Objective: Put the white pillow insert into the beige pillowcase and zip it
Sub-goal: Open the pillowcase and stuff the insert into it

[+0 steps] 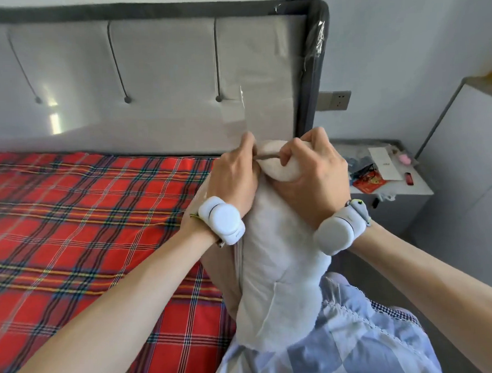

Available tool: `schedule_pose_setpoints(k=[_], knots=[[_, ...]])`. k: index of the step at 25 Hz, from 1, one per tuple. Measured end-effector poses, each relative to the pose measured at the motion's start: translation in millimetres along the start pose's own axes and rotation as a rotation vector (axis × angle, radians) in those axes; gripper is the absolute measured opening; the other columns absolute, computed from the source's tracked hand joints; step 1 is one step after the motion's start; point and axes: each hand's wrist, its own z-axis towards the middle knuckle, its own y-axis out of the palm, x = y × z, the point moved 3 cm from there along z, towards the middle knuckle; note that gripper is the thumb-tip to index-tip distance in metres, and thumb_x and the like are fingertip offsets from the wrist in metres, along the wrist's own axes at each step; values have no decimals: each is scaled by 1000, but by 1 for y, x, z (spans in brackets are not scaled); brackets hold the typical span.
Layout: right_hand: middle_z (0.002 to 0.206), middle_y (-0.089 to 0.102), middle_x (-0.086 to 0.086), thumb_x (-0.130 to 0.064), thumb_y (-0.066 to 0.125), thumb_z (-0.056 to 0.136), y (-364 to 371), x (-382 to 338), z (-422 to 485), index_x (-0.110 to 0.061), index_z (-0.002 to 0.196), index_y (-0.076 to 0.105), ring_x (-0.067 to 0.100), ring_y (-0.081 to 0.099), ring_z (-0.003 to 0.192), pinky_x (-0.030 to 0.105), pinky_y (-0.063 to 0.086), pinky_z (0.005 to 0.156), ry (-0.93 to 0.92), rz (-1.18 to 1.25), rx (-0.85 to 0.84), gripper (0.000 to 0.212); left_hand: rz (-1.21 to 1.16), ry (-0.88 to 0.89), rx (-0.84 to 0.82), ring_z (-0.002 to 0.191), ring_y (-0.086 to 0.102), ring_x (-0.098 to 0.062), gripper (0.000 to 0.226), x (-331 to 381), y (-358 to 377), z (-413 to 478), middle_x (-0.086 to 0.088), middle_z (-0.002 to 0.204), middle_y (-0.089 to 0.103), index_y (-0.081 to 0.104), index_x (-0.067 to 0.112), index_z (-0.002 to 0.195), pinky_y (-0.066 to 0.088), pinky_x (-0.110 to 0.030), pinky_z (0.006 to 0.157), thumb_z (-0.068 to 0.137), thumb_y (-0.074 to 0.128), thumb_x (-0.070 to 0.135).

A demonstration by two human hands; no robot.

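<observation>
The white pillow insert (pixel 275 284) stands on end against my lap at the bed's right edge. The beige pillowcase (pixel 218 276) shows along its left side, with a grey zipper line (pixel 241 260) running down it. At the top end a rounded white corner (pixel 281 167) bulges out between my hands. My left hand (pixel 236 178) pinches the fabric edge there, thumb and fingers curled on it. My right hand (pixel 315 171) grips the top corner from the right, fingers curled round the fabric. A white sensor is strapped on each wrist.
A red plaid sheet (pixel 84 217) covers the bed on the left. A padded grey headboard (pixel 148 77) stands behind. To the right is a nightstand (pixel 410 183) with papers and small items, then a white cabinet (pixel 471 151). My blue checked clothing (pixel 346 338) fills the lower right.
</observation>
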Motion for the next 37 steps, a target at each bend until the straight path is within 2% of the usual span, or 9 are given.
schedule_pose_setpoints(k=[6, 9, 12, 15, 18, 26, 30, 34, 37], knots=[[93, 54, 11, -44, 71, 72, -42, -22, 25, -18, 76, 63, 29, 54, 82, 33, 44, 49, -209, -63, 163, 27, -317, -11, 288, 71, 57, -23, 20, 19, -22, -4, 0, 79, 62, 51, 2, 102, 34, -27, 59, 82, 50, -2], [96, 53, 11, -49, 69, 71, -31, -8, -1, -27, 80, 65, 30, 55, 87, 29, 43, 48, -298, -160, -21, 24, -227, -22, 65, 75, 61, -30, 26, 2, 1, -38, -8, 87, 66, 46, 14, 109, 41, -31, 59, 85, 53, 7], [97, 54, 6, -55, 64, 71, -13, 13, -44, -36, 84, 67, 30, 53, 91, 37, 50, 65, -369, -220, -334, 24, 250, 58, -308, 61, 63, -37, 29, -8, 35, -82, -11, 83, 60, 45, 15, 108, 46, -39, 46, 82, 56, 11], [91, 61, 6, -34, 63, 80, -15, 14, -70, -23, 76, 65, 30, 57, 89, 43, 42, 96, -653, -307, -364, 12, 445, 141, -354, 53, 60, -30, 26, 3, 41, -86, -7, 76, 56, 56, 13, 95, 31, -26, 37, 70, 65, 12], [75, 62, 6, -12, 58, 80, -20, -3, -81, -12, 73, 67, 26, 59, 75, 35, 45, 86, -790, -446, -405, 11, 494, 221, -284, 53, 55, -28, 20, 13, 34, -69, -9, 81, 56, 58, 11, 77, 24, -22, 39, 61, 69, 11], [78, 66, 18, -14, 46, 73, 17, 2, -103, -2, 86, 70, 32, 59, 69, 37, 51, 70, -674, -694, -811, 30, 541, 409, -386, 35, 51, -23, 25, 28, 31, -65, -9, 56, 52, 55, 10, 59, 25, -19, 37, 47, 75, 0], [92, 67, 20, -27, 49, 82, 39, -1, -102, -1, 98, 69, 34, 62, 86, 39, 43, 86, -338, -663, -951, 37, 496, 316, -558, 80, 64, -31, 16, 33, 36, -75, -11, 92, 56, 51, 9, 100, 39, -32, 58, 86, 48, 3], [72, 50, 10, -32, 48, 91, 57, 6, -106, -6, 115, 59, 31, 44, 61, 41, 39, 66, -26, -485, -1171, 37, 211, 182, -616, 81, 58, -36, 11, 13, 43, -88, -9, 91, 51, 43, 12, 95, 42, -39, 62, 88, 41, 4], [74, 67, 8, -38, 71, 66, 62, 2, -108, -12, 80, 73, 28, 64, 73, 34, 52, 71, -346, -600, -987, 30, 50, 67, -569, 77, 56, -38, 13, -14, 44, -84, -10, 83, 52, 39, 13, 84, 46, -43, 65, 81, 45, 2]])
